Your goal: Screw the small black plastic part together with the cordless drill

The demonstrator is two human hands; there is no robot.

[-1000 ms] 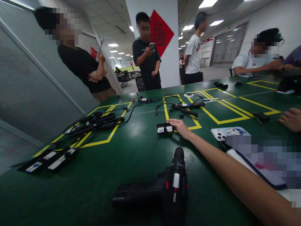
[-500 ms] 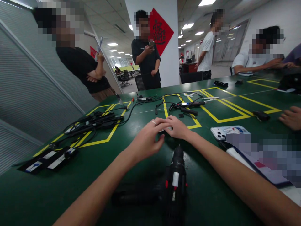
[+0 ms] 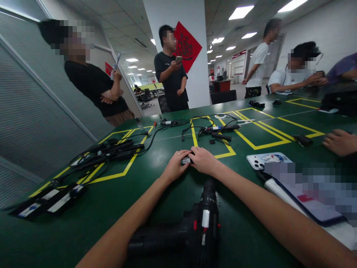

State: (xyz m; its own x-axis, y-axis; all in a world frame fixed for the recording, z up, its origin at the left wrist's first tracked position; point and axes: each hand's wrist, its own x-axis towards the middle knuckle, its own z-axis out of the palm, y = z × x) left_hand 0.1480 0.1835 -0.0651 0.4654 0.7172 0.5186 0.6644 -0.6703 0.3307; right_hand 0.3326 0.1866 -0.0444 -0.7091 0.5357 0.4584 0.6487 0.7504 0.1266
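Left hand (image 3: 175,165): is closing thumb and fingers around the left end of the block, a ring showing on one finger.
Right hand (image 3: 203,162): is curling over the right end of the same block, gripping it beside the left; the fingers of both hands are meeting at the far side.
Block (image 3: 186,160): is sitting between the two hands, mostly covered, a pale patch showing; whether it is resting on the surface, I cannot tell.
Drill (image 3: 205,219): is lying on its side between the forearms, its chuck pointing away toward the hands, its handle stretching left.
Surface (image 3: 156,156): is carrying all of this, green, with yellow tape (image 3: 125,173) marking out rectangles.
Cables (image 3: 117,149): are lying tangled over the taped area at left.
Labelled pieces (image 3: 30,208): are lying at the near left, black with white strips.
Driver (image 3: 220,128): is lying beyond the hands, near a white ring (image 3: 220,116).
Phone (image 3: 270,158): is lying right of the right hand, well apart from it.
Co-worker's hand (image 3: 340,143): is resting at the right edge.
People: several are standing or sitting beyond the surface.
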